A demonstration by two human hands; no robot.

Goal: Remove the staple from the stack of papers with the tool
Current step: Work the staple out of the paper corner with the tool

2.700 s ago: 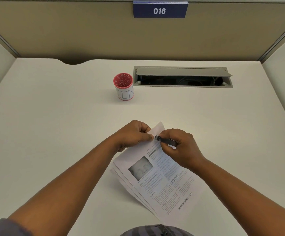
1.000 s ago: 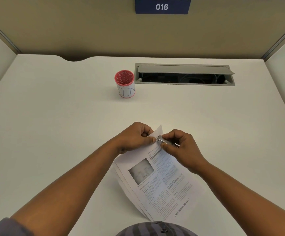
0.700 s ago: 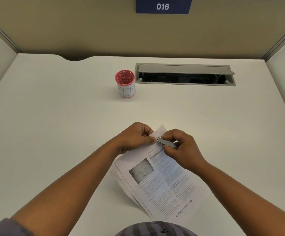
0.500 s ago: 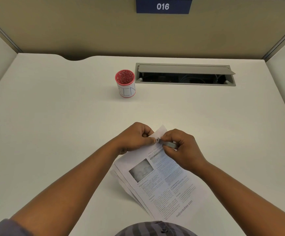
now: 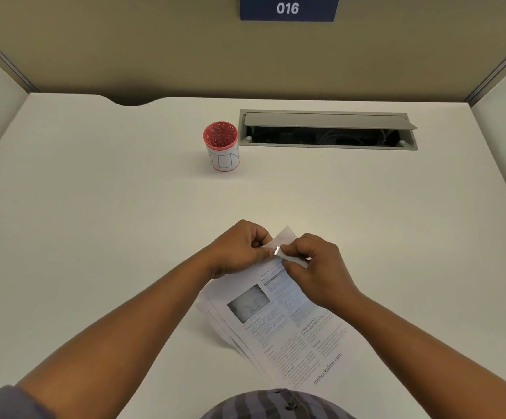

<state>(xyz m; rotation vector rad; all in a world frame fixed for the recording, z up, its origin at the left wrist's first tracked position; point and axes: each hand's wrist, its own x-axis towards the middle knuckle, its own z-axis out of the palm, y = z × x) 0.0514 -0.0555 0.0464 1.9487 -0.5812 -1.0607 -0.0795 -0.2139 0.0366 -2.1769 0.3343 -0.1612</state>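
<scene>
A stack of printed papers [image 5: 279,325] lies slanted on the white desk [image 5: 94,225], its far corner lifted. My left hand [image 5: 239,247] pinches that corner from the left. My right hand [image 5: 315,267] grips a flat grey metal staple remover [image 5: 289,257], whose tip sits against the paper corner right beside my left thumb. The staple itself is too small to make out.
A red-rimmed cup [image 5: 222,145] labelled BIN stands at the back centre of the desk. Right of it is an open grey cable hatch [image 5: 328,130]. Partition walls close the desk at the back and both sides, with a blue 016 sign [image 5: 288,8] above.
The tool's tip has stayed at the paper corner with small shifts in angle; both hands hold nearly the same place. The view tilted slightly.
</scene>
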